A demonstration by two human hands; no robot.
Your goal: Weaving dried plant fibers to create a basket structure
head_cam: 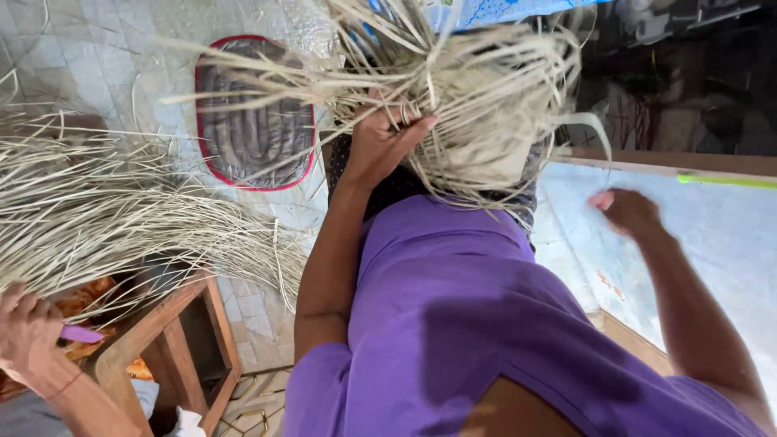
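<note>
- Head view: a person in a purple shirt (453, 316) works a bundle of pale dried strips (477, 105) at the top centre of the frame, the strips fanning outward from a gathered knot, their long axis running roughly left to right with loose ends curling down at the right.
- The left hand (380, 142) is clamped on the bundle near its gathered point, fingers curled into the strands.
- The right hand (627, 212) hangs apart from the bundle, over a pale blue sheet (720, 243); it is blurred, so whether its fingers are together or apart cannot be told.
- A grey ribbed mat with a red border (255, 129) lies on the tiled floor (97, 57) behind.
- At lower left, another person's hand (28, 332) grips a purple-handled tool (81, 333) beneath a second sheaf of strips (105, 218), beside a wooden stool (182, 340).
</note>
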